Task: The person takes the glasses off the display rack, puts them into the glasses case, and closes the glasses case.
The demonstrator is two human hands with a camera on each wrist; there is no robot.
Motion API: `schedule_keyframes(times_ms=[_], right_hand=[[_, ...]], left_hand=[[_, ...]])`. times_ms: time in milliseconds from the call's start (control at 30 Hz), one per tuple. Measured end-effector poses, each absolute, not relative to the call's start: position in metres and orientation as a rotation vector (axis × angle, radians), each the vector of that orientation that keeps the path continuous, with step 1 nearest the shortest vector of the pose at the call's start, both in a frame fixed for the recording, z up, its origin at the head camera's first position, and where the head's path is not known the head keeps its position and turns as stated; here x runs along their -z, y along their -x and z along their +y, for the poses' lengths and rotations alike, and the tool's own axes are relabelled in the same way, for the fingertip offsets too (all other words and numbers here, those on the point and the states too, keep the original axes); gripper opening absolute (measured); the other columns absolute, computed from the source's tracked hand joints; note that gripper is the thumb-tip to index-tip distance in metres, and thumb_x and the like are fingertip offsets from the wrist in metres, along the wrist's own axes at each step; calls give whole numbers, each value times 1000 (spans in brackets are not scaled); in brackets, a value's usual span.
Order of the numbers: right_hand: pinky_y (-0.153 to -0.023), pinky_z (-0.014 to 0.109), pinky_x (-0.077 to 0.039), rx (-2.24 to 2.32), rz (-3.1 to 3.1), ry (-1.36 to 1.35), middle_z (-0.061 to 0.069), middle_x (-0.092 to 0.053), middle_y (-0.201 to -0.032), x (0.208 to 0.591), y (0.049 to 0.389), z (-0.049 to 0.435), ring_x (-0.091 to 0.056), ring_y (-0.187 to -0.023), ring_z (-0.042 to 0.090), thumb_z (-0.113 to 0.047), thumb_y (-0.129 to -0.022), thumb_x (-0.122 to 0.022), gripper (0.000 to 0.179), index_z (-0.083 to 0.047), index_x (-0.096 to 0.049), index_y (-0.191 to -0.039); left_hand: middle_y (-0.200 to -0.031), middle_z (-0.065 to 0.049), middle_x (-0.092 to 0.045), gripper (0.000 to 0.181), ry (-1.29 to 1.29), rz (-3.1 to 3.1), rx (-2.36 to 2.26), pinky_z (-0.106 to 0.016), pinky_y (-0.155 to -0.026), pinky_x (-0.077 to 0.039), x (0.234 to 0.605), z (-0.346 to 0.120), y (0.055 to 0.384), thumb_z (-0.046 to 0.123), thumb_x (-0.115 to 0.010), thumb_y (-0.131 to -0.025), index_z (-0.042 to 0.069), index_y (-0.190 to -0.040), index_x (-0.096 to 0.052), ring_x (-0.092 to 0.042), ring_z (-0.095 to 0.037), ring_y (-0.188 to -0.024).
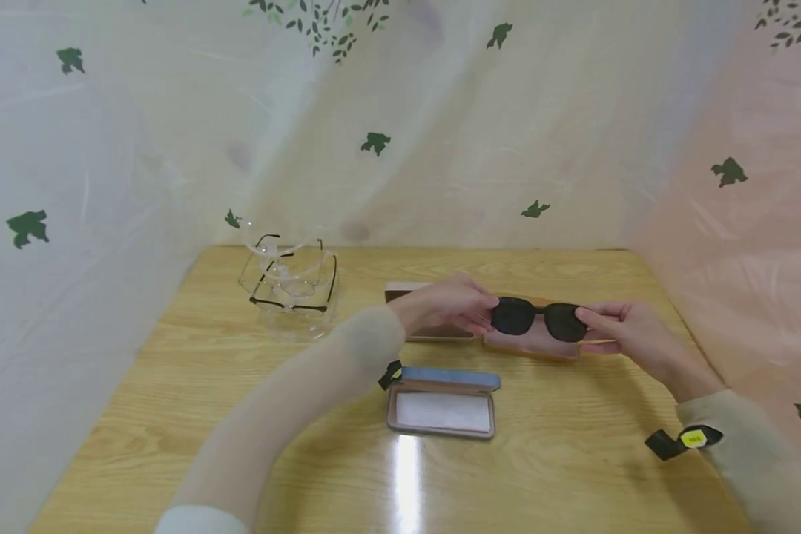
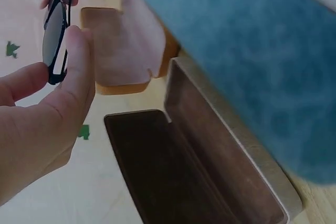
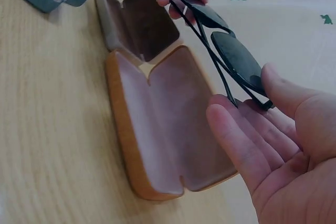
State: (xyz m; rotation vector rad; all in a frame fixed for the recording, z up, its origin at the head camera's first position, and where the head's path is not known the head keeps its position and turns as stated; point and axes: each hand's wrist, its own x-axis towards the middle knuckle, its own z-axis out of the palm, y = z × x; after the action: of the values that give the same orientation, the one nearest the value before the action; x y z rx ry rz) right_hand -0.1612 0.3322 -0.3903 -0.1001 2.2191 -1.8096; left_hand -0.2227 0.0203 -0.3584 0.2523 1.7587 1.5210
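Observation:
Black sunglasses (image 1: 538, 319) with dark lenses are held up between both hands, their temples folded in the right wrist view. My left hand (image 1: 450, 302) pinches one end of the frame between thumb and fingers. At the other end, my right hand (image 1: 630, 334) grips the frame, thumb on the lens side and fingers behind. Just below the sunglasses lies an open orange glasses case (image 3: 139, 145) with a pinkish lining. Beside it stands an open glasses case with a dark brown lining (image 2: 205, 150), partly hidden by the left hand in the head view.
Nearer on the wooden table (image 1: 561, 460) is an open blue glasses case (image 1: 450, 378) with a white cloth (image 1: 443, 411) inside. At the back left, several eyeglasses (image 1: 290, 305) sit on a clear stand. Patterned sheeting (image 1: 440, 185) hangs behind and at both sides.

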Motion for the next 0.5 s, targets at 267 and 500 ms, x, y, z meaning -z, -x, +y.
schedule_keyframes(times_ms=[267,500], right_hand=[[-82,37,-61,1906,2024,19,3,-75,-102,405,159,339,-74,-92,19,-15,-105,-59,19,-18,-78,-104],[-90,44,-58,1982,1827,203,-1,-68,-120,411,158,346,-70,-102,17,-2,-106,-50,30,-13,-74,-120]], left_hand=[[-109,-31,-69,24,-187,1730,-1392,-38,-89,-60,357,30,234,9,-53,-106,-11,-115,-62,-68,-23,-75],[-91,-22,-72,15,-172,1747,-1354,-49,-100,-52,357,35,241,7,-57,-103,-6,-106,-66,-70,-34,-87]])
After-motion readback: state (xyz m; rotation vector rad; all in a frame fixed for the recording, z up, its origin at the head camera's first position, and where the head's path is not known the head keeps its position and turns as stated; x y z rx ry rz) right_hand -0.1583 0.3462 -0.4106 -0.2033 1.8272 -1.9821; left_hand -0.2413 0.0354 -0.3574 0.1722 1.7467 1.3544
